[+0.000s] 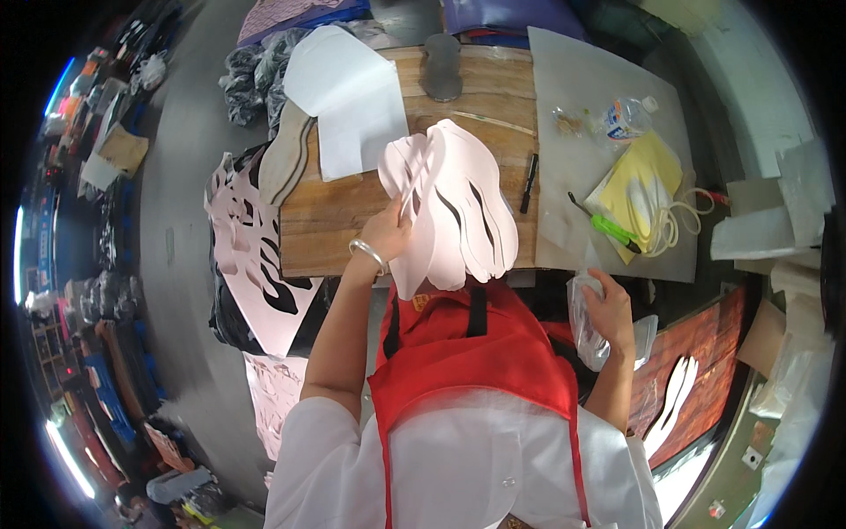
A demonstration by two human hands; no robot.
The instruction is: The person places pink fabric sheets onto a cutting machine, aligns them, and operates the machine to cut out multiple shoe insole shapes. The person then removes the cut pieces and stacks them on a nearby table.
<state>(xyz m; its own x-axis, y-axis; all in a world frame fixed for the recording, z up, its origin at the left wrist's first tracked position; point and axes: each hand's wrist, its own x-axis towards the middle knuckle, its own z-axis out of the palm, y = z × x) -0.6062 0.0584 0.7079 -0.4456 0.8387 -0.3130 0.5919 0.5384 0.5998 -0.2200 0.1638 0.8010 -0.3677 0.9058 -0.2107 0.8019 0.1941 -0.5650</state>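
A thick bunch of pale pink cut-out pieces [454, 212], curved and slit like shoe uppers, rests at the near edge of the wooden table [326, 238]. My left hand [388, 231], with a silver bangle on the wrist, grips the bunch by its left side; some fingertips are hidden behind the pieces. Off the table's front edge to the right, my right hand [610, 304] has its fingers closed on a clear plastic bag [585, 328]. What the bag contains, if anything, cannot be made out.
White sheets [348, 97] and a dark shoe-sole-shaped plate [441, 69] lie at the back. Rightward are a black pen [530, 183], a green-handled tool [614, 232], yellow sheets [648, 172] and a plastic bottle [627, 119]. Pink offcuts [264, 300] hang at left; pale pieces [674, 397] lie right.
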